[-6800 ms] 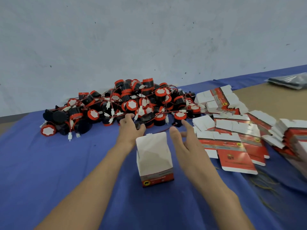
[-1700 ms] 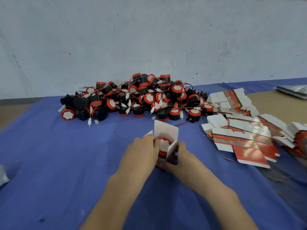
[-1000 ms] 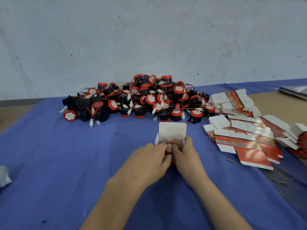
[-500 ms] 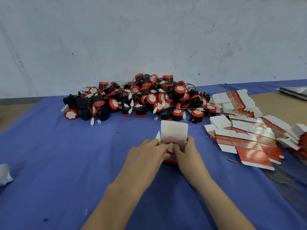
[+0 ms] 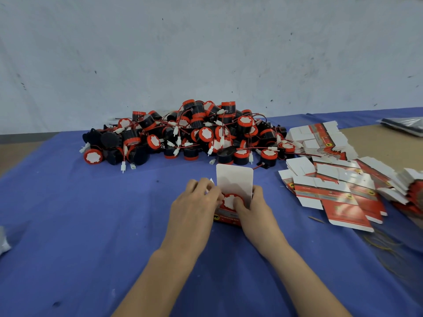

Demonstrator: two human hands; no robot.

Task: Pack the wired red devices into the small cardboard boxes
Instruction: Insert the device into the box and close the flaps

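Hands (image 5: 194, 210) (image 5: 255, 210) round box (image 5: 234, 183), device pile (image 5: 194, 133) behind

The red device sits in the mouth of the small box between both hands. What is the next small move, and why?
Probably press the red device fully down into the small box. Its white face shows at the mouth, the right hand has its thumb on it, the left hand grips the box side, and the top flap stands upright.

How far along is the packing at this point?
Done: no finished pack in view. In hand: the left hand and right hand hold one box, a red device seated inside, top flap up. Left: a large pile of devices and the flat boxes, unfolded.
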